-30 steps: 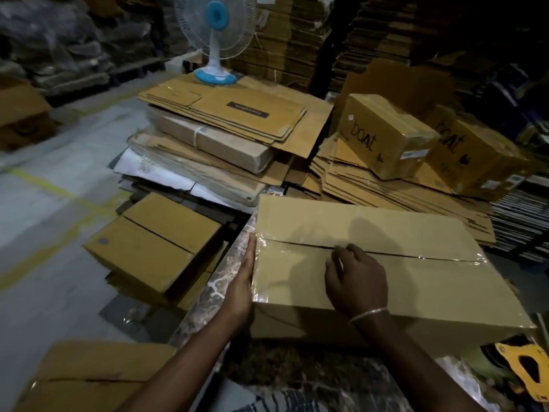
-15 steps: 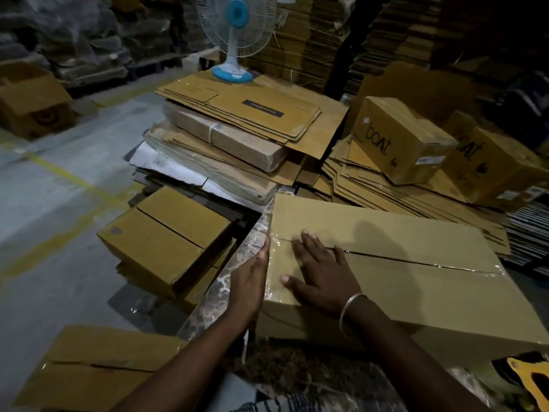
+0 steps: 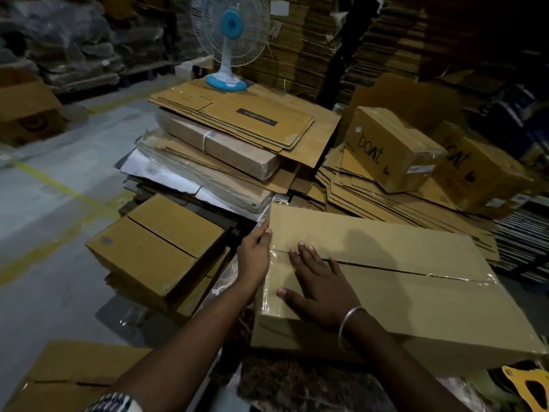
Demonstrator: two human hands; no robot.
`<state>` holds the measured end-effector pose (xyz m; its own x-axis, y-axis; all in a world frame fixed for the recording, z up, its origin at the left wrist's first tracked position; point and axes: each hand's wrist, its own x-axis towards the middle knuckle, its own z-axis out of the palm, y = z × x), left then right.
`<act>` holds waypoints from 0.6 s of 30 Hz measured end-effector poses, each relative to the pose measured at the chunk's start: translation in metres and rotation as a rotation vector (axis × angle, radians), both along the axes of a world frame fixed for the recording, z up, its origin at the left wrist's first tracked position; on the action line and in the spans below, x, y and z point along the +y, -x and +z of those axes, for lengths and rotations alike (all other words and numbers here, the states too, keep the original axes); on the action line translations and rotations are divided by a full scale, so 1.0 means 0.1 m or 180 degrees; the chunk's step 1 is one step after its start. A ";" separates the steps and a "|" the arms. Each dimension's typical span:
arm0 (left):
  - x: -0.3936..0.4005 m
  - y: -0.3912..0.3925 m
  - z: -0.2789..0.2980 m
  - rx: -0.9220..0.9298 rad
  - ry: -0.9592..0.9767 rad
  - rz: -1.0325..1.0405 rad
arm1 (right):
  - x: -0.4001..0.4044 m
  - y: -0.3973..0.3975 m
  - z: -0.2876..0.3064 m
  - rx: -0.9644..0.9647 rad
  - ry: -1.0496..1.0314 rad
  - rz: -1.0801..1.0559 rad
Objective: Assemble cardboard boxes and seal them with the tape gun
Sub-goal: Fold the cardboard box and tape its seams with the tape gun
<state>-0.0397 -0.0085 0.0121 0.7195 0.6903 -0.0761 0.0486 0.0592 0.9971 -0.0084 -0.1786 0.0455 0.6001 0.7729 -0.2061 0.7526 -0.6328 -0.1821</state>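
Head view: right hand (image 3: 320, 288) flat, fingers spread on box (image 3: 416, 281) tape; left hand (image 3: 255, 257) flat against end. Press outward, firmly.

The taped box (image 3: 401, 281) lies before the person, both hands at its left end. Left of it a smaller box (image 3: 154, 248) sits on the floor (image 3: 44, 203). Behind, a fan (image 3: 230, 40) stands on stacked flat cardboard (image 3: 237, 129).

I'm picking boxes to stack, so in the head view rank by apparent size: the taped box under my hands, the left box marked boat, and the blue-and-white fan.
1. Taped brown cardboard box, clearly largest, though nearest.
2. Brown box marked boat and blue-and-white table fan: too alike to rank.
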 end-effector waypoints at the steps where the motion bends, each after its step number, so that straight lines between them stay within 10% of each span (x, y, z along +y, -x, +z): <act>1: -0.01 0.01 -0.03 -0.0025 0.0091 -0.0042 | 0.00 0.00 0.00 0.0010 -0.0010 -0.0004; 18: 0.16 -0.40 -0.02 -0.0201 0.0732 -0.0748 | 0.00 0.00 0.01 0.0010 -0.0073 -0.0002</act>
<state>0.0006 0.0074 0.0103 0.8652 0.4750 -0.1607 0.0260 0.2775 0.9604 -0.0087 -0.1789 0.0468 0.6000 0.7771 -0.1901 0.7516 -0.6289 -0.1990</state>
